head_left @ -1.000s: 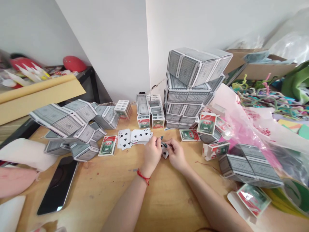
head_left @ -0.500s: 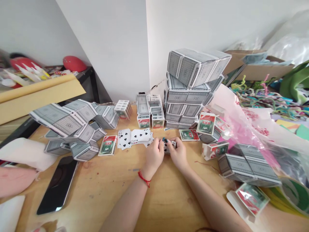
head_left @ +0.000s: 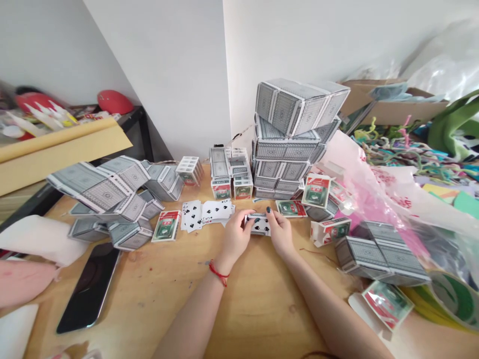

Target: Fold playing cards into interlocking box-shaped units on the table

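Note:
A playing card (head_left: 261, 226) with black spades is held between my two hands, its far edge bent up so that a strip of the patterned back shows. My left hand (head_left: 238, 232) pinches its left end, a red string bracelet on the wrist. At the other end, my right hand (head_left: 280, 231) grips with thumb and fingers; dark nail polish shows. Whether more cards lie beneath is unclear. Loose face-up playing cards (head_left: 216, 211) lie just beyond my left hand, beside a green and red card box (head_left: 166, 226). Another card box (head_left: 291, 208) lies beyond my right hand.
A tall stack of blocks made from cards (head_left: 282, 149) stands at the back, with more card blocks (head_left: 123, 199) on the left. A phone (head_left: 88, 289) lies front left. On the right are card blocks (head_left: 381, 257), an opened card box (head_left: 389, 304) and tape (head_left: 454, 299).
My hands have moved apart toward the card's ends, uncovering more of its face. A bent edge with the patterned back now shows. The view has shifted slightly.

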Motion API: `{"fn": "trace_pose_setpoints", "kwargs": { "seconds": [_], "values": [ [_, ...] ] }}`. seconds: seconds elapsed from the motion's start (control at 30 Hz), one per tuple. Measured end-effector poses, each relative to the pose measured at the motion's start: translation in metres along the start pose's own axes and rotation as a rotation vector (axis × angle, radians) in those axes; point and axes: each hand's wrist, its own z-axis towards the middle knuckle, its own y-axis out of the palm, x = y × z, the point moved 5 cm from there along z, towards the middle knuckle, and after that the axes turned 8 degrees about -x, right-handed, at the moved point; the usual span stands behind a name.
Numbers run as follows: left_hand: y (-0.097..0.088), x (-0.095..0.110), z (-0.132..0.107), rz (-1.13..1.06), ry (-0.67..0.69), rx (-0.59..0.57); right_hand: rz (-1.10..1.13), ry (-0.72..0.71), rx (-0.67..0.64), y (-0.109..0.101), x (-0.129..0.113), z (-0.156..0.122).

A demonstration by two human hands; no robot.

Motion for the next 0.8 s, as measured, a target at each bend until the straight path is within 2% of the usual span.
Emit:
{"fn": "trace_pose_setpoints", "kwargs": {
  "seconds": [0.13,0.23,0.3,0.37,0.5,0.8],
  "values": [
    [-0.007,-0.008,-0.001,-0.042,-0.087,0.12,0.336,0.11,-0.258,0.012,0.001,0.001],
    [-0.013,-0.011,-0.003,-0.027,-0.128,0.206,0.482,0.187,-0.489,0.027,-0.005,-0.006],
    [-0.017,-0.011,-0.004,0.001,-0.15,0.261,0.529,0.204,-0.571,0.035,-0.008,-0.012],
    [-0.018,-0.011,-0.006,0.041,-0.151,0.305,0.508,0.205,-0.557,0.038,-0.007,-0.015],
    [-0.015,-0.007,-0.009,0.115,-0.092,0.341,0.424,0.21,-0.432,0.04,0.002,-0.014],
    [-0.014,-0.007,-0.008,0.108,-0.093,0.357,0.409,0.158,-0.385,0.037,0.005,-0.012]
  ]
}}
